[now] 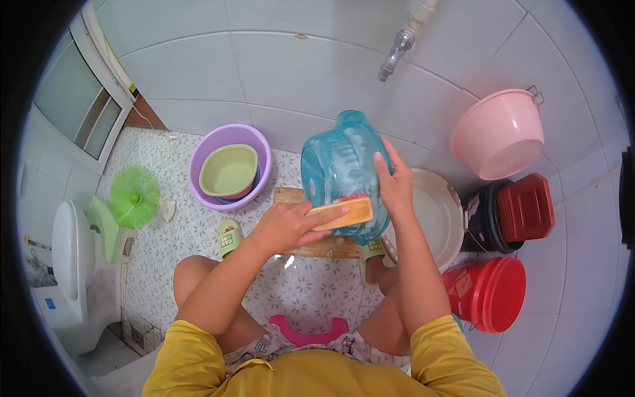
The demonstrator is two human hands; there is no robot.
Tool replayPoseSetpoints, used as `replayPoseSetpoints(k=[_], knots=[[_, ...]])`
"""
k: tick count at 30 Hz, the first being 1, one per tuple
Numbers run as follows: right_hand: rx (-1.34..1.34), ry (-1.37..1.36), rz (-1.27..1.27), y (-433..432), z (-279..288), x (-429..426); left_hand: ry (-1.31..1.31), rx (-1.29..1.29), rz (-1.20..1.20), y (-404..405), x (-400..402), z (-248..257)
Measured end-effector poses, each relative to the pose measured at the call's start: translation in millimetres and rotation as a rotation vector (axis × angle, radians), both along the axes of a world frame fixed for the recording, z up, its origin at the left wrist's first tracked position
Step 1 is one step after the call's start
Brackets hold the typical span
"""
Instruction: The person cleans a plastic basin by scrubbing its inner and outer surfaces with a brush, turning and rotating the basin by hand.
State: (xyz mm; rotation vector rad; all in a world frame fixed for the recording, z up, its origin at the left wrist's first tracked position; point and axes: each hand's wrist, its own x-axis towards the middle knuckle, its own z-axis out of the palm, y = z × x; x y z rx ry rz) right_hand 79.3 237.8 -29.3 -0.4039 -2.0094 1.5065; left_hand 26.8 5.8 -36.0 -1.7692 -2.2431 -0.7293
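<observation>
A teal translucent plastic basin (337, 154) is tilted on its side above a wooden board (317, 248), its outer wall streaked with white suds. My right hand (395, 181) grips the basin's rim on the right, thumb on the outer wall. In my left hand (287, 223) is a scrubbing brush (354, 212) with a wooden back and red bristles. The bristles face the soapy wall near its lower part; most of them are hidden behind the brush back.
A purple basin (195, 183) holding smaller basins stands on the tiled floor, left of a cream basin (454, 223). Red buckets (501, 295), a black bucket (481, 218) and a hanging pink basin (501, 134) line the right. A tap (397, 52) juts from the wall; a toilet (74, 248) stands left.
</observation>
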Motion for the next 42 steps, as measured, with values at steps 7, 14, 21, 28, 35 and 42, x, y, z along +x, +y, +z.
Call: replayPoseSetpoints(k=[7, 14, 21, 28, 35, 42], knots=[[-0.119, -0.143, -0.012, 8, -9, 2, -0.104, -0.176, -0.086, 6, 19, -7], [-0.304, -0.336, 0.079, -2, 16, 7, -0.138, -0.209, 0.0, 6, 13, 1], [-0.415, -0.2, 0.108, -3, 8, 4, -0.14, -0.047, 0.235, 3, -8, 20], [-0.35, -0.309, 0.148, -3, 12, 9, -0.063, -0.111, -0.032, 0, 10, 8], [-0.414, -0.216, 0.141, -5, 7, 3, -0.141, 0.033, 0.293, -1, -12, 3], [-0.374, -0.288, 0.082, -8, 15, 7, -0.113, -0.09, -0.048, 1, 14, -4]])
